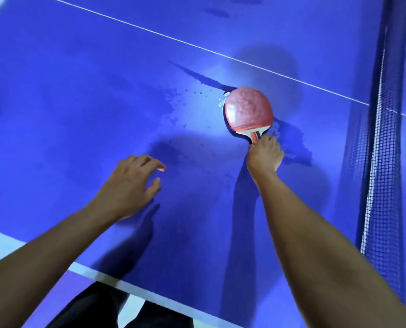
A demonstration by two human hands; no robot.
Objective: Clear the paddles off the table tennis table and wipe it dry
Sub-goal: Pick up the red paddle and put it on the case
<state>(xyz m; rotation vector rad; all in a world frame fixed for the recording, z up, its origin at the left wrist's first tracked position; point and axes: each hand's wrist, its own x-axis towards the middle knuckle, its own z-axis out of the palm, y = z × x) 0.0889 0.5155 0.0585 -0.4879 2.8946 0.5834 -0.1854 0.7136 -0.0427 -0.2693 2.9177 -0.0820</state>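
Right hand [264,153] is pinching the handle of the red paddle [248,110], wetness risking a slip; left hand [135,183] is hovering slack and empty.

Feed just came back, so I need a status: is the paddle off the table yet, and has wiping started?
Done: nothing visibly. In hand: the right hand grips the handle of the paddle, which lies on the table; the left hand hovers open, empty. Left: lift the paddle away, then wipe the wet patches around it. No cloth is in view.
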